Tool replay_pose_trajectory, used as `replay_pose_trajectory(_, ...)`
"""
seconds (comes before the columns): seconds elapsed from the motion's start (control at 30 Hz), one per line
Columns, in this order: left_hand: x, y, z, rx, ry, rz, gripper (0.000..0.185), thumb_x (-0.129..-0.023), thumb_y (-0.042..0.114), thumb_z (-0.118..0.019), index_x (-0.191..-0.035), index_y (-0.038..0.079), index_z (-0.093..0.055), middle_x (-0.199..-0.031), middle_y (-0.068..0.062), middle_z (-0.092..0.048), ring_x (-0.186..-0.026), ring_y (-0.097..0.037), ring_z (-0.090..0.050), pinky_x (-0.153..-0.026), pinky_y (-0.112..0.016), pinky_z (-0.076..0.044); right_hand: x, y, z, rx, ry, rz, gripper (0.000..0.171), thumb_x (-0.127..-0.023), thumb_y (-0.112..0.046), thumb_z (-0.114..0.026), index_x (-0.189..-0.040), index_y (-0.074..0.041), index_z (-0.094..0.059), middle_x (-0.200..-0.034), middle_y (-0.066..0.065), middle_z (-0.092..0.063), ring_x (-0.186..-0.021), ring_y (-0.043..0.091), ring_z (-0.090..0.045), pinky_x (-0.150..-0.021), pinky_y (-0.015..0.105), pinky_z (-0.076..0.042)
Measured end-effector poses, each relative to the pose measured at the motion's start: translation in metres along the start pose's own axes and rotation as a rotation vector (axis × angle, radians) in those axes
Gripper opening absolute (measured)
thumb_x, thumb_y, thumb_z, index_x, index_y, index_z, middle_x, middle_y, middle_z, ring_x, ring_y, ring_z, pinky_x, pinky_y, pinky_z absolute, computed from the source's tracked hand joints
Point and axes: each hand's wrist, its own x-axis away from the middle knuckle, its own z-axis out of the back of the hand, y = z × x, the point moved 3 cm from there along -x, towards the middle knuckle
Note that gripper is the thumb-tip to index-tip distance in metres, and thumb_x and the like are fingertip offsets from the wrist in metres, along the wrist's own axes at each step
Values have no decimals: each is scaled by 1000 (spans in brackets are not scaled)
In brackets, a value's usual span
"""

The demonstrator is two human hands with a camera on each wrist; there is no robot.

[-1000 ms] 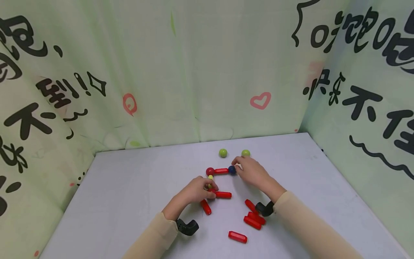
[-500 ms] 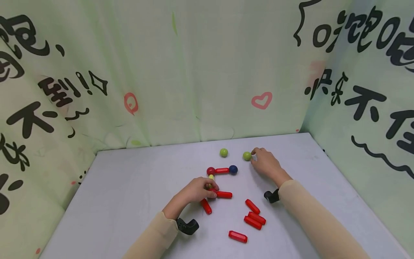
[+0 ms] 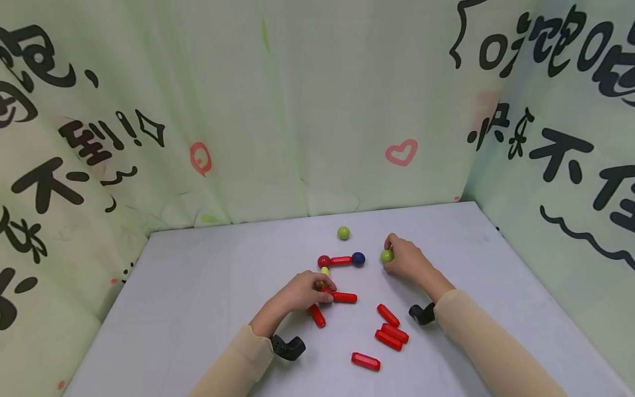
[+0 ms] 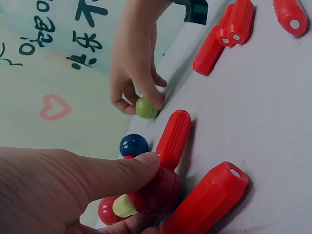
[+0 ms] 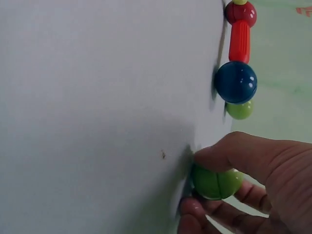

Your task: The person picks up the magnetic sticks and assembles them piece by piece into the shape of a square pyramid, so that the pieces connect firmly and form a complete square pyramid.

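My right hand (image 3: 404, 259) pinches a green ball (image 3: 386, 256) (image 5: 216, 182) (image 4: 145, 108) just above the white table (image 3: 198, 286), right of a dark blue ball (image 3: 358, 258) (image 5: 236, 82). That blue ball joins a red rod (image 3: 340, 260) and a red ball (image 3: 324, 261) in a row. My left hand (image 3: 302, 291) grips a red ball (image 4: 156, 191) where a yellow-green rod (image 4: 125, 205) and another red rod (image 3: 344, 298) (image 4: 173, 131) meet. A second green ball (image 3: 343, 232) lies farther back.
Loose red rods lie near me: one (image 3: 316, 315) by my left hand, a group of three (image 3: 392, 329) under my right wrist, one (image 3: 365, 361) nearest. Printed cloth walls (image 3: 297, 110) close the table on three sides.
My right hand left the blue ball, reached back to the green ball, picked it up and drew it toward me and the blue ball. My left hand stayed still.
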Motion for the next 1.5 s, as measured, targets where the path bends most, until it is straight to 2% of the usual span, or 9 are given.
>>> replay_pose_trajectory(0.13,-1,0,-1,-4,-5,2,17,-93,17,-77,-110,16,-75,-92,-2,-59,-87,-17,-52,-66,-27,-43,13,-8,-1,7,-102,-19,36,-83,-8,-75,-111,-5,-53,-96,15,-62,-82,26,-55,-73,38,-50)
replay_pose_trajectory(0.23,-1,0,0,-5,-5,8,17,-93,17,-77,-110,16,-75,-92,-2,-58,-87,-17,-51,-66,-27,-42,21,-16,-5,13,-168,0,34,-84,-9,-74,-112,-8,-57,-91,10,-62,-80,23,-55,-70,34,-48)
replay_pose_trajectory(0.37,0,1,0,-4,-6,10,17,-94,17,-77,-110,16,-75,-92,-2,-58,-87,-17,-51,-66,-27,-42,29,-28,-12,4,-209,45,31,-83,-7,-75,-110,-11,-61,-87,7,-62,-77,21,-55,-67,31,-47)
replay_pose_trajectory(0.6,0,2,-1,3,-1,13,18,-94,18,-77,-111,16,-75,-91,-2,-59,-85,-17,-52,-66,-27,-43,38,-46,-23,28,-199,94,28,-80,-12,-81,-100,-13,-61,-85,1,-59,-80,17,-54,-71,33,-46)
replay_pose_trajectory(0.83,0,2,-1,8,14,8,18,-93,18,-77,-111,16,-76,-91,-3,-59,-87,-18,-52,-66,-27,-44,44,-60,-32,75,-197,115,29,-81,-18,-84,-106,-18,-69,-86,-3,-61,-82,16,-55,-78,42,-44)
replay_pose_trajectory(0.97,0,0,-2,6,27,17,18,-93,18,-77,-111,16,-76,-91,-3,-58,-86,-18,-52,-66,-27,-44,46,-63,-38,33,-194,111,27,-81,-22,-87,-102,-18,-70,-87,-1,-61,-80,16,-55,-72,35,-49)
replay_pose_trajectory(1.1,1,-1,-2,10,42,21,18,-93,17,-77,-112,15,-75,-92,-4,-57,-87,-18,-52,-66,-27,-44,48,-66,-41,-28,-184,121,27,-80,-23,-89,-96,-15,-68,-87,1,-60,-80,17,-54,-66,29,-49)
replay_pose_trajectory(1.3,1,-2,0,16,62,29,16,-94,17,-76,-110,16,-74,-94,-5,-56,-87,-19,-52,-67,-28,-45,50,-72,-42,-36,-148,141,21,-83,-21,-87,-94,-16,-70,-85,1,-62,-79,16,-54,-65,29,-47)
replay_pose_trajectory(1.5,1,-3,0,40,73,39,13,-96,17,-73,-109,15,-71,-88,-4,-58,-81,-18,-54,-65,-28,-46,52,-75,-46,-58,-145,129,21,-83,-19,-87,-95,-16,-70,-88,2,-62,-80,16,-54,-65,29,-48)
